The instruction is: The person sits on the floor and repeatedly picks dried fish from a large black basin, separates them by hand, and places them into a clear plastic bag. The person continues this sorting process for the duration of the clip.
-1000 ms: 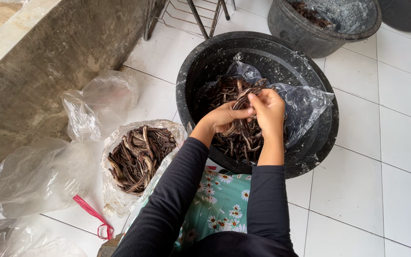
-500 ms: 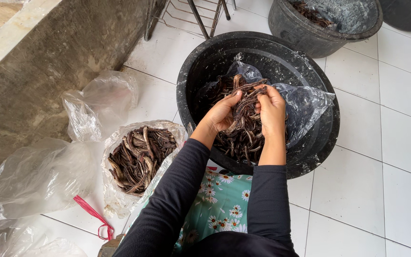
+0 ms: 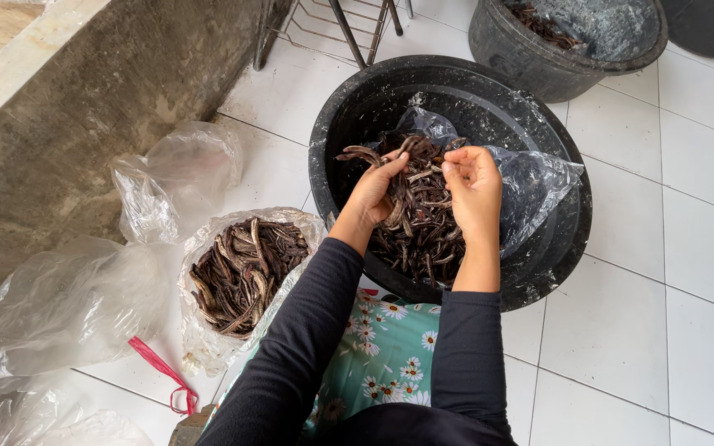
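**Both hands lifting a tangle of dark pods over the black tub**

Left hand (image 3: 371, 192) and right hand (image 3: 474, 183) are up together above the big round black plastic tub (image 3: 555, 248), each curled closed around one shared clump of dark brown, curly dried pods (image 3: 413, 211) — fingers hooked in from either side, strands trailing down into the clear crumpled plastic sheet (image 3: 530, 186) lining the tub. To the person's left, an open clear plastic bag of similar pods (image 3: 241, 268) sits on the white tiled floor (image 3: 671, 330), with empty clear bags (image 3: 59, 306) beside it. My read: hold firm but not crushing — brittle pods snap — and keep the clump over the tub so loose bits drop back in.
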